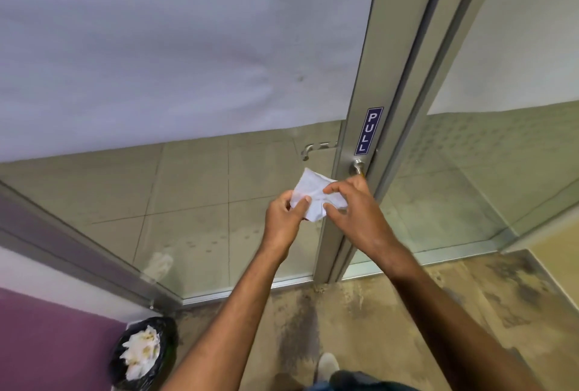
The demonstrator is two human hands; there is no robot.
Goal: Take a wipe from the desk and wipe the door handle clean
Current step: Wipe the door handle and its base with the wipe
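A crumpled white wipe [313, 191] is held between both hands in front of a glass door. My left hand [283, 218] pinches its lower left edge. My right hand [352, 205] grips its right side with thumb and fingers. The silver door handle [358, 167] sits on the metal door frame just above my right hand, under a blue PULL sign [369, 130]; most of the lever is hidden behind my hand. Through the glass, the handle [316, 148] on the door's far side shows to the left.
The glass door [219, 202] has a frosted upper part. A black-lined bin [142, 353] full of used tissues stands at the lower left beside a purple wall [47, 343]. My shoe [327, 365] is on the worn floor near the bottom.
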